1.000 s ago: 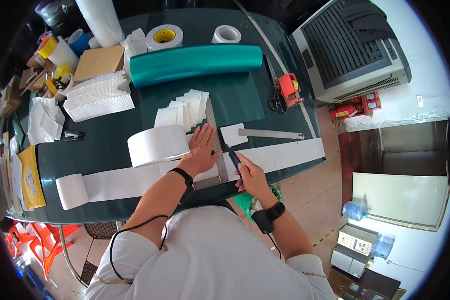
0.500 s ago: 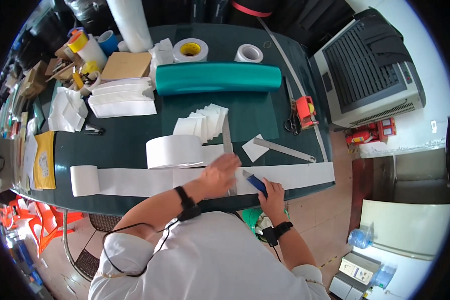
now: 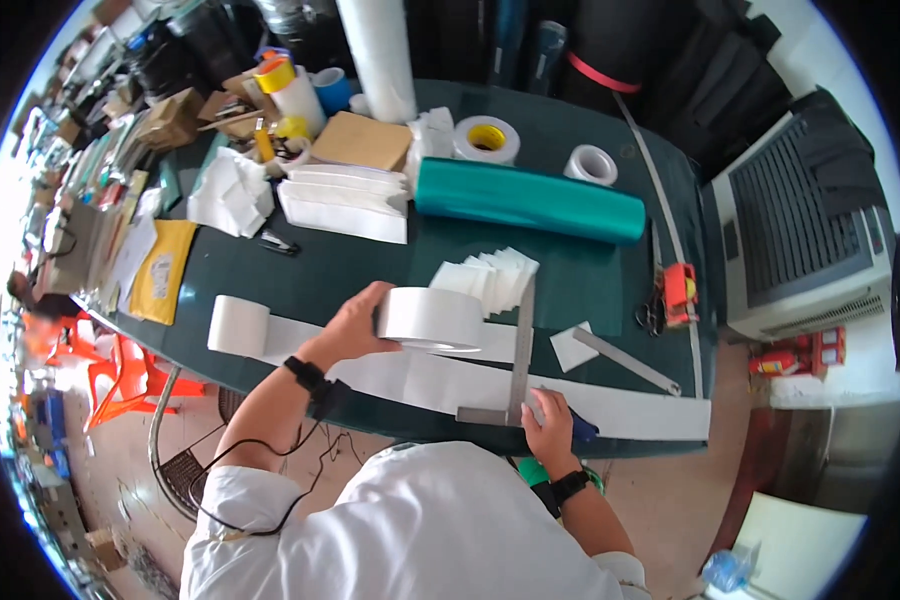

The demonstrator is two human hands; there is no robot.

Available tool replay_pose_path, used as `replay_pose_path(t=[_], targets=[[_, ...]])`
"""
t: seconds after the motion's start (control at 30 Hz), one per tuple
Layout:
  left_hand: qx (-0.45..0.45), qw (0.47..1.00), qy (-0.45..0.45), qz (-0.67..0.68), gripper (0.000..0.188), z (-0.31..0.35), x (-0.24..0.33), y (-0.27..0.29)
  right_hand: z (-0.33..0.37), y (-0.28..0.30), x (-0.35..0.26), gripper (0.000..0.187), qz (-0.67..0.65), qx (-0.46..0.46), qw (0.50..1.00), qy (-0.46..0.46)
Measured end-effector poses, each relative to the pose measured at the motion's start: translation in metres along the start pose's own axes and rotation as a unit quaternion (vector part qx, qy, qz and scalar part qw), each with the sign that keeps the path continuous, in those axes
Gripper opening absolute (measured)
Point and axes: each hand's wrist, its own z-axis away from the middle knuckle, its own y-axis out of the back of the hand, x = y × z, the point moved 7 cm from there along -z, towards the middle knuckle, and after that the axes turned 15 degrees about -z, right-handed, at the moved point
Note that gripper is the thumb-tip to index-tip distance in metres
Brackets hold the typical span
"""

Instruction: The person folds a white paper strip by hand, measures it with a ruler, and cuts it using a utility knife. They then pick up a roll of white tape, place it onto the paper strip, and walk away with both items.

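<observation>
My left hand (image 3: 353,325) is closed on the left side of a wide white tape roll (image 3: 430,318), its thumb and fingers at the roll's edge. A long white strip (image 3: 640,410) runs along the near table edge from a second white roll (image 3: 238,325) at the left. Across it lies an L-shaped steel square (image 3: 521,360). My right hand (image 3: 548,425) is closed round a blue utility knife (image 3: 584,429), which sticks out at its right; the fingers are beside the square's corner. The knife's blade cannot be made out.
Beyond the hands are a fan of white pieces (image 3: 485,280), a green roll (image 3: 530,200), tape rolls (image 3: 591,165) and folded white sheets (image 3: 342,203). At the right lie a white square piece (image 3: 572,347), a steel ruler (image 3: 627,362), scissors (image 3: 651,315) and a red tape dispenser (image 3: 680,295).
My left hand has left the steel square and taken hold of the white tape roll. The right hand, with the knife, is now beside the square. The view has shifted.
</observation>
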Motion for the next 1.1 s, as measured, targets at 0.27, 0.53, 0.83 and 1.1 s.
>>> replay_pose_path(t=[0.27, 0.53, 0.83, 1.1], targets=[[0.032, 0.976, -0.029, -0.214, 0.071, 0.014, 0.069, 0.067, -0.013, -0.005, -0.006, 0.025, -0.038, -0.024, 0.999, 0.029], [0.338, 0.903, 0.208, 0.168, 0.041, 0.104, -0.103, 0.239, 0.01, -0.025, 0.015, 0.031, 0.117, -0.019, 0.986, -0.116], [0.318, 0.695, 0.274, 0.583, 0.059, 0.213, -0.487, 0.169, 0.009, -0.039, 0.031, 0.036, 0.137, 0.069, 0.96, -0.234], [0.364, 0.637, 0.405, 0.546, 0.066, 0.26, -0.448, 0.096, 0.0, -0.038, -0.053, 0.021, -0.069, -0.065, 0.902, -0.421]])
